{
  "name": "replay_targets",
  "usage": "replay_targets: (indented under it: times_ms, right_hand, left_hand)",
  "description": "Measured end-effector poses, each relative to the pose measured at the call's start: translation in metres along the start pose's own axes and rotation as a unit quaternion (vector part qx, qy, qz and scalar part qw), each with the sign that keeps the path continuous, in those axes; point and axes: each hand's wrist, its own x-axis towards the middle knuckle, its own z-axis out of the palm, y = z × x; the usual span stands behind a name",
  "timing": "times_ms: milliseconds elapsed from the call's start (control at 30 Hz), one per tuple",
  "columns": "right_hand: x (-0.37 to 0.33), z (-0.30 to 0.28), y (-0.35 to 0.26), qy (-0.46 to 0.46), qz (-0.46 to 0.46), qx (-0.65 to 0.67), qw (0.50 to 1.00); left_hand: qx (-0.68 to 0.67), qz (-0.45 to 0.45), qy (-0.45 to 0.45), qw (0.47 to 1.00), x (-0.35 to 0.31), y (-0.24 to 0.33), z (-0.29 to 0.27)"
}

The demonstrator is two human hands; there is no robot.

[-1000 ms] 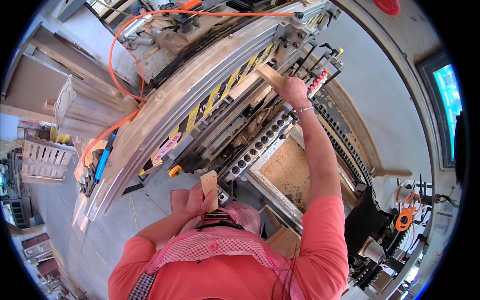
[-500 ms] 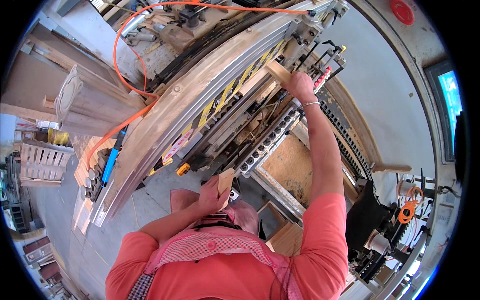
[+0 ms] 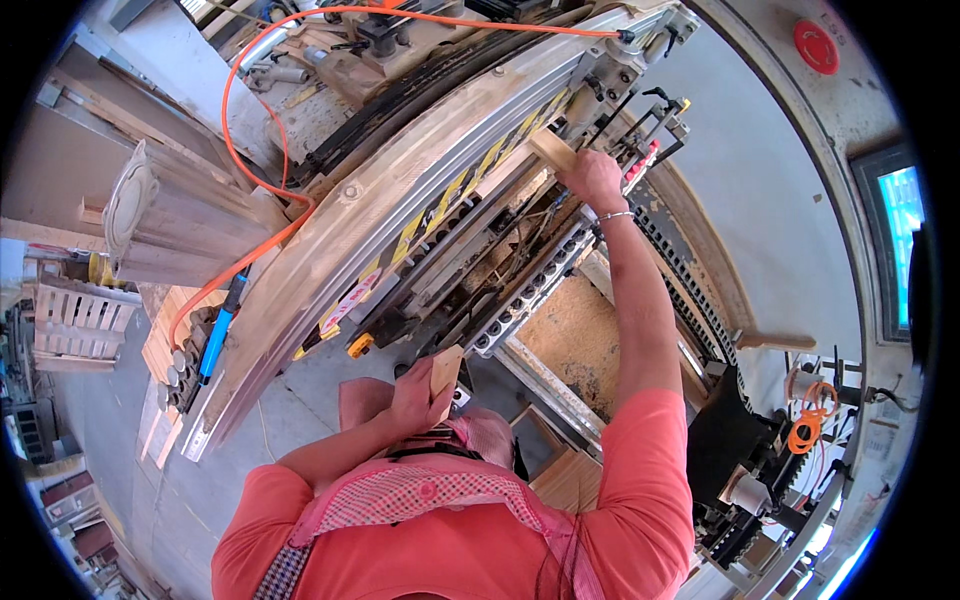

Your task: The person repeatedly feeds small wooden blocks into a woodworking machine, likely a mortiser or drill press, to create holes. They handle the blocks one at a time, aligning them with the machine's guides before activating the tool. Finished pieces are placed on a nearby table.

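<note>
My right hand point(image 3: 594, 177) reaches far forward and grips a small pale wooden block point(image 3: 552, 150), held against the long woodworking machine point(image 3: 420, 190) beside its yellow-and-black striped strip point(image 3: 470, 180). A thin bracelet circles that wrist. My left hand point(image 3: 415, 392) stays close to my chest and holds a second small wooden block point(image 3: 445, 372) upright. A row of dark round holders point(image 3: 530, 290) runs along the machine between both hands.
An orange hose point(image 3: 250, 130) loops over the machine's top and left. A blue-handled tool point(image 3: 215, 335) lies at the left end. Sawdust fills a bin point(image 3: 575, 340) under my right arm. Wooden pallets point(image 3: 75, 320) stand far left. A red button point(image 3: 817, 45) and a lit screen point(image 3: 900, 240) are at right.
My right hand has pushed its block further up along the machine. My left hand has lifted its block slightly and shifted right.
</note>
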Motion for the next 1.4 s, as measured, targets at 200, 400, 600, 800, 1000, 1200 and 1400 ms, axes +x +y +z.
replay_targets:
  times_ms: [200, 400, 600, 800, 1000, 1200, 1400]
  right_hand:
    - [0.0012, 0.0035, -0.0029, 0.005, 0.011, 0.006, 1.0]
    - [0.0003, 0.0029, -0.0019, 0.013, -0.011, 0.002, 1.0]
    - [0.0, 0.0028, -0.0021, -0.003, -0.02, -0.005, 1.0]
    - [-0.0004, 0.0027, -0.0018, -0.006, -0.022, -0.004, 1.0]
    - [-0.002, 0.0028, -0.0014, 0.011, -0.031, 0.001, 0.999]
    - [-0.0012, 0.0045, -0.0022, 0.004, -0.023, -0.009, 1.0]
    - [-0.0025, 0.0015, -0.0022, -0.01, -0.036, -0.022, 0.999]
  left_hand:
    - [0.027, 0.01, -0.01, 1.0, -0.0015, -0.0027, 0.0005]
    - [0.002, 0.013, 0.022, 1.0, 0.0024, 0.0011, 0.002]
    - [-0.021, -0.032, 0.006, 0.999, -0.004, -0.0022, 0.0019]
    - [-0.001, -0.015, 0.028, 1.0, -0.0002, -0.0003, 0.0036]
    - [0.006, -0.019, 0.007, 1.0, -0.0025, -0.0016, 0.0018]
    - [-0.001, -0.007, -0.011, 1.0, 0.0009, 0.0043, -0.0008]
    - [-0.012, 0.088, -0.029, 0.996, 0.0024, 0.001, -0.0059]
